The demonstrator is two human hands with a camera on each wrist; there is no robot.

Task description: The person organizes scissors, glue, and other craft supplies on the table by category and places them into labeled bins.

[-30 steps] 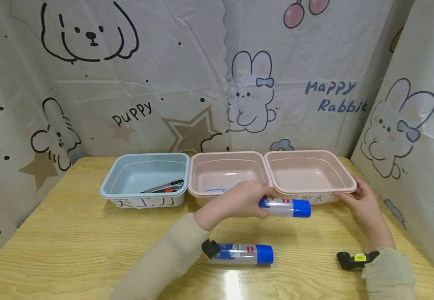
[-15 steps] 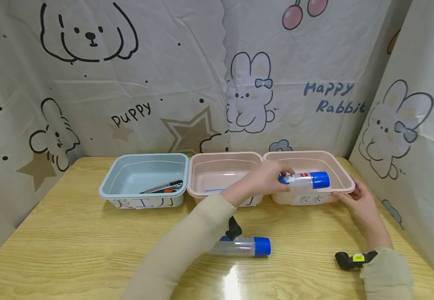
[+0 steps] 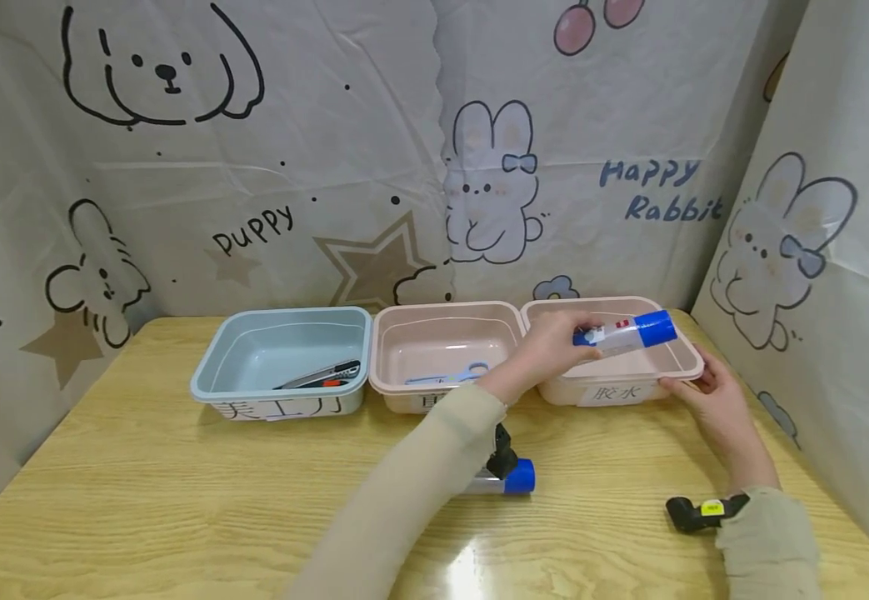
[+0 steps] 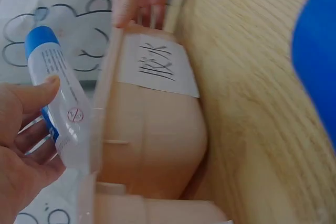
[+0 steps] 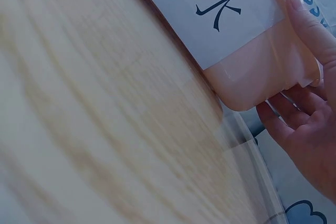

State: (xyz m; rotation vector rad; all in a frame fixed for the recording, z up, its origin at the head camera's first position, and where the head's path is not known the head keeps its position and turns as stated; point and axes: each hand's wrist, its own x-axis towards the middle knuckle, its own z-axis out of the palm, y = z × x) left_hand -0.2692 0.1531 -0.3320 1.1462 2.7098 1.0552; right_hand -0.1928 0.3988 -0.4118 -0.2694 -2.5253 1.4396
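Note:
My left hand (image 3: 554, 346) holds a clear glue bottle (image 3: 617, 336) with a blue cap above the right pink bin (image 3: 565, 392). In the left wrist view its thumb lies along the bottle (image 4: 65, 95), with fingers round the other side. The bottle tilts, cap end up and to the right in the head view. My right hand (image 3: 722, 412) grips the bin's front right corner, thumb on the rim and fingers beneath it in the right wrist view. A second glue bottle (image 3: 520, 477) lies on the table, partly hidden by my left forearm.
A middle pink bin (image 3: 397, 400) holds blue scissors (image 3: 471, 372). The blue bin (image 3: 212, 367) at left contains utility knives (image 3: 325, 375). All three bins stand in a row with paper labels, backed by a printed cloth (image 3: 374, 125).
My left hand has carried the glue bottle up and to the right, from in front of the bins to over the right pink bin. My right hand keeps its grip on the corner.

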